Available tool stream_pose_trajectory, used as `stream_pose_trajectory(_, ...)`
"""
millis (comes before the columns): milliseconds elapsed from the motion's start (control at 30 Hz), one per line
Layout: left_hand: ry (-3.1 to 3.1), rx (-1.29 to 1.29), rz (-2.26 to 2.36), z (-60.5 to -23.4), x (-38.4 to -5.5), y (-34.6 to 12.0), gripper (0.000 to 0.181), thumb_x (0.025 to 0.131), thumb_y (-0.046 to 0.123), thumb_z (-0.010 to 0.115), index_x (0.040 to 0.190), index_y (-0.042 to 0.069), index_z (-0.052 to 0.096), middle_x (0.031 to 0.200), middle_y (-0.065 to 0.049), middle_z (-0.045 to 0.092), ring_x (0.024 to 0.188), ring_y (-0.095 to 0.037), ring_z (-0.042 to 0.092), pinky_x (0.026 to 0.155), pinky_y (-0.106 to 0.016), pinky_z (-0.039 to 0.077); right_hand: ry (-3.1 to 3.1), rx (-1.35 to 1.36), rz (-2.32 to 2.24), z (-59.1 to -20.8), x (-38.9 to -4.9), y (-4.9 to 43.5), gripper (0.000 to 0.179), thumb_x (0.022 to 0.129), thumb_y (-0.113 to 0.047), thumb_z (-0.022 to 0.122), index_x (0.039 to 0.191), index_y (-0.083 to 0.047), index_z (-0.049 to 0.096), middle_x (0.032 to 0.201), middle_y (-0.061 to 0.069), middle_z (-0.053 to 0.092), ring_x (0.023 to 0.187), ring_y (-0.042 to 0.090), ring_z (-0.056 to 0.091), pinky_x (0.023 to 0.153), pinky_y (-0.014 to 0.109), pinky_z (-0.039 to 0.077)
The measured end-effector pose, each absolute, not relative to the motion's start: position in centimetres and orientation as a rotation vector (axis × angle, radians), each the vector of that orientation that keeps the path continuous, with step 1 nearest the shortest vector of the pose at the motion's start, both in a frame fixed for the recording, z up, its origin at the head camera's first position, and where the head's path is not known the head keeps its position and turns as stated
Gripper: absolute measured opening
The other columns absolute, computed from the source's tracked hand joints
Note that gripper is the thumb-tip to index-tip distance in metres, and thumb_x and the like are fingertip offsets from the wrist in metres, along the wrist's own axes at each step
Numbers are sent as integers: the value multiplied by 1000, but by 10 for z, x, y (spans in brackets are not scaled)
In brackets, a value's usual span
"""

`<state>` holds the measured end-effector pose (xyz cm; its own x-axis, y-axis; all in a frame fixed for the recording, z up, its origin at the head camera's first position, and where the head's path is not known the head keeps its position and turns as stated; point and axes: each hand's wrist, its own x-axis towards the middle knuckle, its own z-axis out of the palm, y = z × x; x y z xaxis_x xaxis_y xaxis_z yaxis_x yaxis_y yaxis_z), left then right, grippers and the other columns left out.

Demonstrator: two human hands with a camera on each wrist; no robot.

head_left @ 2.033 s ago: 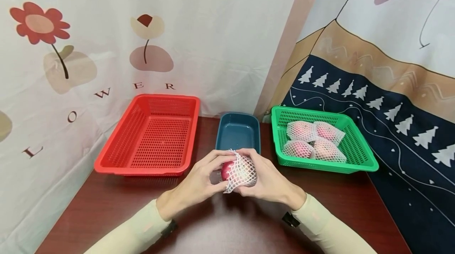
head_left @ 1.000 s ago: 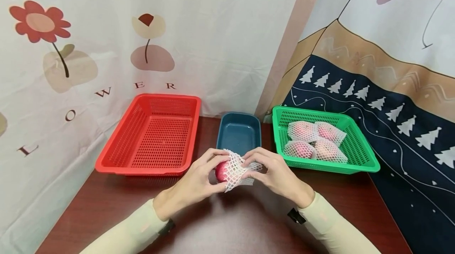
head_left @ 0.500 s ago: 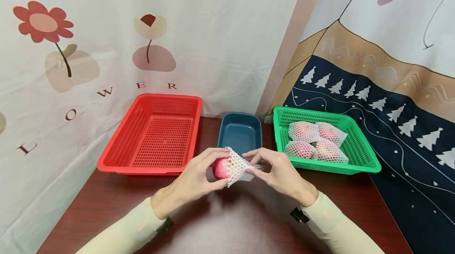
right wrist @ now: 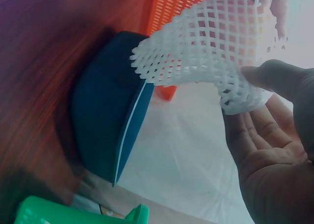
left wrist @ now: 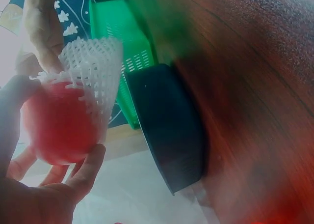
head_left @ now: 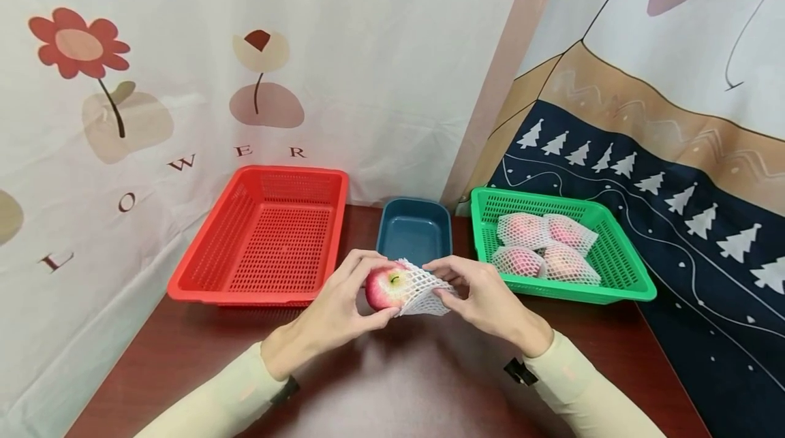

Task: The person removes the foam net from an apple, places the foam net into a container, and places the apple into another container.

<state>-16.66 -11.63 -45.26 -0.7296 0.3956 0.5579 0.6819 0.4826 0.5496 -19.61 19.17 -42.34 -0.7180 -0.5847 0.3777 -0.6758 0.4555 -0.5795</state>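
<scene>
A red apple [head_left: 383, 288] with its stem showing sits in my left hand [head_left: 334, 302], whose thumb and fingers curl round it. White foam netting [head_left: 426, 291] covers the apple's right side and hangs past it. My right hand [head_left: 484, 295] pinches the loose end of that netting between thumb and fingers, as the right wrist view also shows in the foam netting [right wrist: 211, 42]. From the left wrist view, the apple [left wrist: 61, 121] is bare on the near side. Both hands are above the table, in front of a dark blue tray [head_left: 414, 203].
A red basket [head_left: 257, 293] with nothing in it stands at the left. At the right, a green basket [head_left: 619, 274] holds several net-wrapped apples [head_left: 524, 228]. All stand on a dark red wooden table [head_left: 405, 383], with a printed curtain [head_left: 380, 50] behind.
The netting has slid rightward off the apple, baring more of its red skin and turning its stem into view. My right hand has shifted from around the wrapped apple to the netting's end.
</scene>
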Motion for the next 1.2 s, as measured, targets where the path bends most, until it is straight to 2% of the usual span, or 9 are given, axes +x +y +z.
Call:
stream_pose_trajectory(133, -2374, -893, -1107, -452, -167, -117, 72, 86, 28, 104, 149, 17, 69, 149, -5, 63, 133, -17, 68, 105, -36, 70, -2585, 1127, 1059, -422, -199, 194, 48, 97, 4, 90, 141, -13, 79, 126, 6, 85, 98, 14, 81, 86, 29, 72)
stream_pose_trajectory(400, -2334, -953, -991, -452, -170, -119, 73, 86, 22, 101, 153, 19, 71, 161, -12, 64, 140, -31, 72, 106, -43, 70, -2665, 1082, 912, -413, -203, 199, 46, 98, -1, 89, 141, -12, 79, 119, 3, 80, 94, 10, 69, 79, 25, 67)
stream_pose_trajectory(567, -2296, -1002, -839, -452, -171, -120, 68, 88, 22, 98, 153, 21, 74, 158, -14, 67, 130, -32, 72, 102, -44, 67, -2710, 1005, 817, -407, -209, 203, 40, 97, -2, 89, 136, -9, 82, 112, 2, 77, 91, 10, 64, 79, 30, 66)
stream_pose_trajectory(667, -2281, -1022, -782, -450, -173, -121, 65, 88, 21, 97, 150, 21, 76, 153, -17, 68, 124, -32, 70, 100, -44, 66, -2718, 956, 799, -403, -214, 205, 32, 98, -2, 88, 129, -8, 84, 110, 3, 77, 91, 12, 65, 80, 32, 66)
stream_pose_trajectory(867, -2334, -1024, -754, -446, -174, -123, 62, 91, 24, 97, 150, 21, 77, 152, -16, 66, 133, -32, 66, 106, -43, 66, -2721, 857, 792, -396, -229, 205, 16, 99, -5, 88, 114, -8, 85, 110, 9, 80, 93, 20, 71, 82, 35, 67)
stream_pose_trajectory(1067, -2341, -1019, -738, -446, -175, -124, 65, 90, 25, 98, 151, 22, 76, 150, -17, 65, 132, -31, 66, 107, -48, 65, -2744, 824, 755, -391, -246, 201, 9, 101, -11, 89, 108, -7, 85, 104, 12, 79, 91, 26, 73, 83, 39, 63)
stream_pose_trajectory(1200, -2341, -1010, -733, -446, -175, -125, 66, 90, 26, 98, 151, 22, 75, 148, -19, 65, 134, -31, 66, 106, -50, 65, -2767, 808, 732, -386, -260, 196, 10, 102, -11, 89, 109, -6, 85, 103, 12, 81, 88, 25, 71, 81, 40, 64)
